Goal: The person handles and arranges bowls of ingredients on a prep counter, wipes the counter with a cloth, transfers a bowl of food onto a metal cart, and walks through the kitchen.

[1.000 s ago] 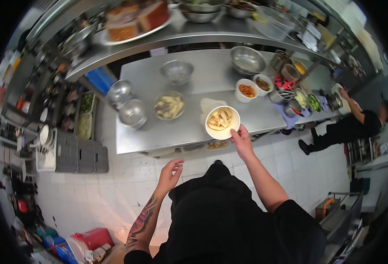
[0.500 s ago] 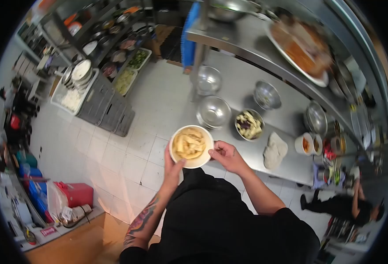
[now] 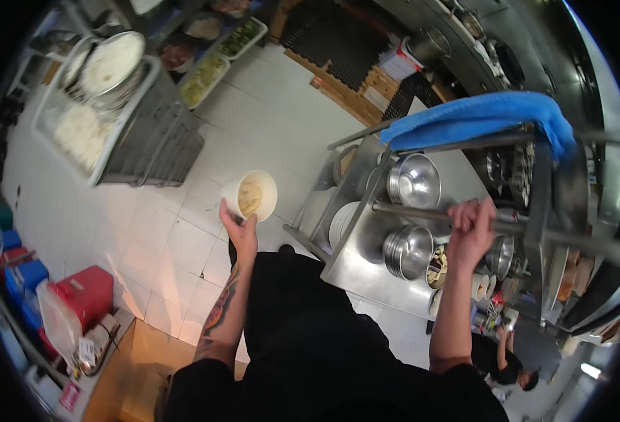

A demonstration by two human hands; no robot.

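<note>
My left hand [image 3: 242, 228] holds a white bowl [image 3: 268, 184] out over the tiled floor, thumb near the rim and fingers around its side. Pale yellow pieces of food [image 3: 250, 197] lie inside it. Off to the right, my right hand [image 3: 472, 228] is raised with its fingers curled. It overlaps a metal post [image 3: 415, 212] of the worktable's shelf; whether it grips the post cannot be made out. Stacked metal bowls [image 3: 414, 181] stand beyond that hand, and another metal stack [image 3: 408, 252] is to its left. A bowl of cut eggplant [image 3: 437, 267] is partly hidden behind my right forearm.
The steel worktable [image 3: 366, 271] has its corner close to my body. A blue towel [image 3: 472, 116] hangs on the shelf end. Grey crates [image 3: 155, 141] carry a white-filled tub at left. A red container [image 3: 85, 295] sits lower left. Another person [image 3: 503, 362] stands at lower right.
My right hand has left the white bowl and moved right to the shelf post. The bowl stays in my left hand, farther left. The view has turned toward the worktable's end.
</note>
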